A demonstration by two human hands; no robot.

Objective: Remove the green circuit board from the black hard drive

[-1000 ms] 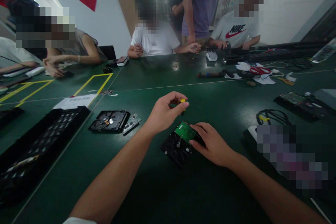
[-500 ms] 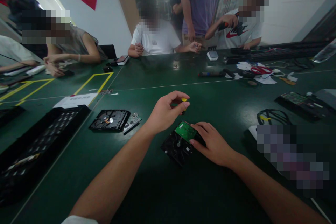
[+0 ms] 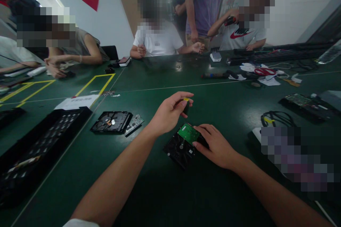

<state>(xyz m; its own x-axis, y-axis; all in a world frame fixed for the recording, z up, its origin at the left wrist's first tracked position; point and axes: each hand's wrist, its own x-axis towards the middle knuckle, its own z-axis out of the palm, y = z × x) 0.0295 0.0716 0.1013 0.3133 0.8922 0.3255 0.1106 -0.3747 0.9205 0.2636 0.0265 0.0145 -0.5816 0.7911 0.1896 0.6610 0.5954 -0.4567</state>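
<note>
My left hand (image 3: 173,111) is pinched round a small screwdriver (image 3: 186,99) with a yellow top. Most of its shaft is hidden by the fingers, and it is held above the far edge of a hard drive. That black hard drive (image 3: 177,150) lies on the table with its green circuit board (image 3: 188,133) facing up. My right hand (image 3: 214,145) grips the drive's right side, thumb and fingers at the board's edge. To the left lie another hard drive (image 3: 112,121) and a loose circuit board (image 3: 134,124).
A long black tray (image 3: 42,149) stands on the left by a paper sheet (image 3: 76,101). Right, there are a coiled black cable (image 3: 279,117) and a device with an exposed board (image 3: 303,106). Tools and scraps (image 3: 261,71) lie further back. Several people are across the green table (image 3: 149,198).
My left fingers have shifted round the screwdriver, its yellow top sitting slightly higher and further left. The right hand and the hard drive have stayed put.
</note>
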